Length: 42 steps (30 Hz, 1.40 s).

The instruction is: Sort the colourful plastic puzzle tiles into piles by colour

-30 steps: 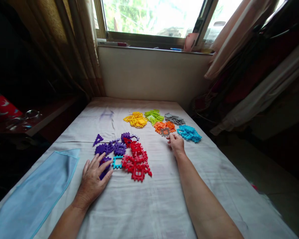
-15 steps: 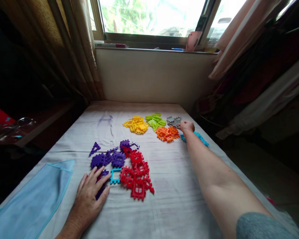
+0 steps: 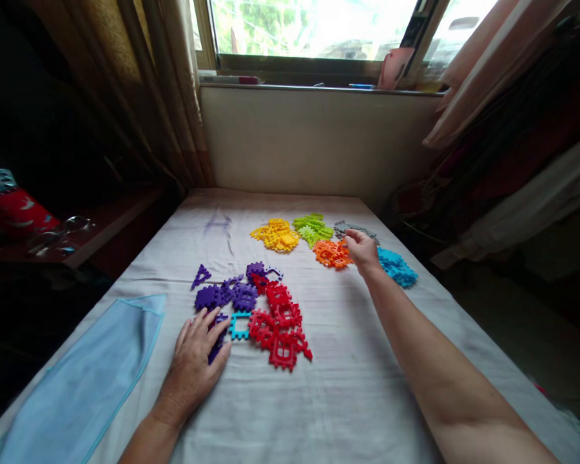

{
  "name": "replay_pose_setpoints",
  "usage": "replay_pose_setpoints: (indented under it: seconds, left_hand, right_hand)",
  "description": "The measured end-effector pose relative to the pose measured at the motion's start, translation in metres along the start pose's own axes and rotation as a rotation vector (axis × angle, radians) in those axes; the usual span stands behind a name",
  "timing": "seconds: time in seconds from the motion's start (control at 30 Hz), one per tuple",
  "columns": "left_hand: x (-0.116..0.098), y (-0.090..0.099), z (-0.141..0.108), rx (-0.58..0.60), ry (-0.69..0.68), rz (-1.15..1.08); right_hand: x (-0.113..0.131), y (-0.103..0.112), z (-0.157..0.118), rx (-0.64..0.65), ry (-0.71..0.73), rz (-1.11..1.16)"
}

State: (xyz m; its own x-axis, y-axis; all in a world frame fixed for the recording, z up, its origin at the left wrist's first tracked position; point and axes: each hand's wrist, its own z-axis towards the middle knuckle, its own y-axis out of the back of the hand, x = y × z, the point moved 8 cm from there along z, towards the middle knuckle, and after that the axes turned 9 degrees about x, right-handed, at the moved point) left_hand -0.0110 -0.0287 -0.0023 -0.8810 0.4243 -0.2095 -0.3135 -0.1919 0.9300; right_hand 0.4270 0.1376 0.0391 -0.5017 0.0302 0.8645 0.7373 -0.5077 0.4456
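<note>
evidently, the purple pieces [image 3: 206,298] were partly covered by the left hand [image 3: 193,354], which was laid slack upon them with nothing clenched; a cyan frame [image 3: 240,334] and the red pieces [image 3: 276,295] lay beside, on the sheet [image 3: 319,406]. such toothed parts were judged light, stiff and best pinched by an edge. the right hand [image 3: 362,250] was held between the orange pieces [image 3: 331,255] and the blue pieces [image 3: 397,267], fingers bunched; whether anything was gripped could not be told. by it, the grey pieces [image 3: 347,227] were partly hidden. lifting could be hindered by overlapping.
</note>
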Motion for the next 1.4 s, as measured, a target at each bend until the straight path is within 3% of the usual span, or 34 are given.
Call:
replay_pose_setpoints:
  seconds: [0.17, 0.23, 0.33, 0.43, 0.53, 0.63, 0.7, 0.8, 0.9, 0.97, 1.03, 1.13, 1.27, 1.4]
  left_hand:
    - [-0.003, 0.002, 0.001, 0.021, 0.019, -0.023]
    - [-0.003, 0.002, 0.001, 0.018, 0.035, -0.030]
    - [-0.001, 0.003, 0.001, -0.001, 0.070, -0.035]
    - [0.003, 0.001, 0.001, -0.022, 0.112, -0.053]
    - [0.008, 0.002, 0.002, -0.053, 0.136, -0.092]
    - [0.016, 0.006, 0.003, -0.101, 0.155, -0.171]
    - [0.023, 0.009, 0.003, -0.133, 0.188, -0.237]
    - [0.032, 0.013, 0.003, -0.151, 0.250, -0.306]
    - [0.034, 0.012, 0.003, -0.135, 0.267, -0.329]
    - [0.034, 0.013, 0.003, -0.138, 0.268, -0.332]
    - [0.034, 0.014, 0.003, -0.150, 0.271, -0.339]
    - [0.035, 0.016, 0.001, -0.162, 0.270, -0.362]
    - [0.037, 0.016, 0.000, -0.172, 0.256, -0.389]
    - [0.041, 0.016, -0.001, -0.199, 0.249, -0.368]
  right_hand:
    - [0.082, -0.077, -0.129, 0.524, 0.416, -0.054]
    - [0.110, -0.098, -0.181, 0.631, 0.571, -0.143]
    - [0.136, -0.123, -0.234, 0.721, 0.722, -0.325]
    - [0.149, -0.141, -0.261, 0.783, 0.801, -0.542]
    - [0.151, -0.152, -0.271, 0.804, 0.794, -0.685]
    - [0.148, -0.158, -0.274, 0.811, 0.754, -0.668]
    - [0.147, -0.157, -0.272, 0.795, 0.719, -0.530]
    - [0.144, -0.148, -0.259, 0.754, 0.609, -0.099]
    - [0.123, -0.137, -0.231, 0.735, 0.296, 0.369]
    - [0.101, -0.125, -0.208, 0.680, 0.058, 0.555]
    - [0.080, -0.101, -0.182, 0.557, -0.066, 0.617]
    - [0.049, -0.048, -0.141, 0.333, -0.044, 0.452]
    - [0.013, 0.030, -0.099, 0.052, 0.107, -0.110]
    - [-0.016, 0.077, -0.075, -0.072, 0.139, -0.631]
